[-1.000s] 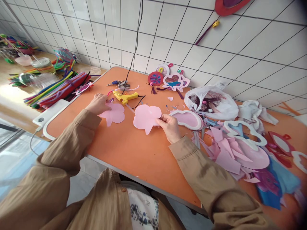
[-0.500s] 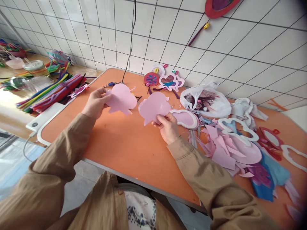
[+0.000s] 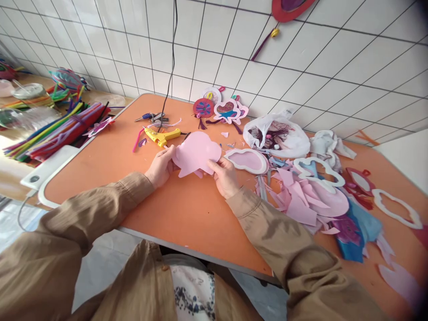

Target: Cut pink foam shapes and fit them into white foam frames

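Above the orange table, my left hand [image 3: 162,166] and my right hand [image 3: 225,176] are closed on pink cloud-shaped paper cutouts. The front pink paper cutout [image 3: 197,150] faces me, with pointed tips at its lower edge. Behind it the second cutout is mostly hidden, with only a bit showing below. My right thumb presses on the front piece at its lower right; my left fingers grip the left edge. Just beyond my left hand lies a yellow glue gun [image 3: 162,136]. A white-rimmed pink cloud shape [image 3: 248,161] rests to the right of my right hand.
Pink paper scraps [image 3: 297,196], a white cloud frame [image 3: 397,207] and blue pieces [image 3: 357,232] cover the table's right. A plastic bag [image 3: 301,138] stands by the tiled wall, near finished ornaments [image 3: 227,110]. Pipe cleaners [image 3: 67,129] lie left; a black cable [image 3: 173,58] hangs down.
My hands have come together, and the two pink cutouts, held apart before, now overlap with one behind the other. The glue gun has come into fuller view.
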Demonstrator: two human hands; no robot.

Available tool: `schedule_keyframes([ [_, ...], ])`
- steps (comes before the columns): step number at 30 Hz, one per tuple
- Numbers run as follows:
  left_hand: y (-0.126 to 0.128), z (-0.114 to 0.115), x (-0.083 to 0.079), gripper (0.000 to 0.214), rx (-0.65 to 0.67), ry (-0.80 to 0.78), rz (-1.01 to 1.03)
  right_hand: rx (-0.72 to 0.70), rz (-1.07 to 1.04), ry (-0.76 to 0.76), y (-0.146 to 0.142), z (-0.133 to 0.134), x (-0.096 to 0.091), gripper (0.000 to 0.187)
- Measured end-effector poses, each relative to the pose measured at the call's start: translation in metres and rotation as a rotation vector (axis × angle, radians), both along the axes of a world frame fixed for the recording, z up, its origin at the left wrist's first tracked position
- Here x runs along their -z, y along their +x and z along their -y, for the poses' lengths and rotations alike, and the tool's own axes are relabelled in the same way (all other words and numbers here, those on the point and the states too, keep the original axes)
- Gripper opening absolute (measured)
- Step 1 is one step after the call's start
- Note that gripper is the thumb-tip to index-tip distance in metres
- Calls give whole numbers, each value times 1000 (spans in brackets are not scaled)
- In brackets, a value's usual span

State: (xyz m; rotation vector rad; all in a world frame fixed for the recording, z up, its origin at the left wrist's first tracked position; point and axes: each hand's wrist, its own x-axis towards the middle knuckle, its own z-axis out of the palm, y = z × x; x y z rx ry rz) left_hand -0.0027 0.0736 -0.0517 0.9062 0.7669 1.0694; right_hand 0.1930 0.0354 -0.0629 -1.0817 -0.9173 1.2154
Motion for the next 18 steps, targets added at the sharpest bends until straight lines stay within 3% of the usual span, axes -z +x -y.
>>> schedule_keyframes([
  [4,9,7,-1,66,50,-3,43,-11,33,10,-1,0,3,31],
  [9,18,17,-4,62,-75,-40,12,-25,69,15,0,1,6,32],
  [14,18,17,-7,59,-114,-85,11,111,156,110,12,-4,3,46],
  [16,17,16,-8,58,-112,-79,2,104,171,132,14,-5,1,54],
  [18,16,17,-8,57,-103,-68,-13,59,190,118,14,-5,0,50],
])
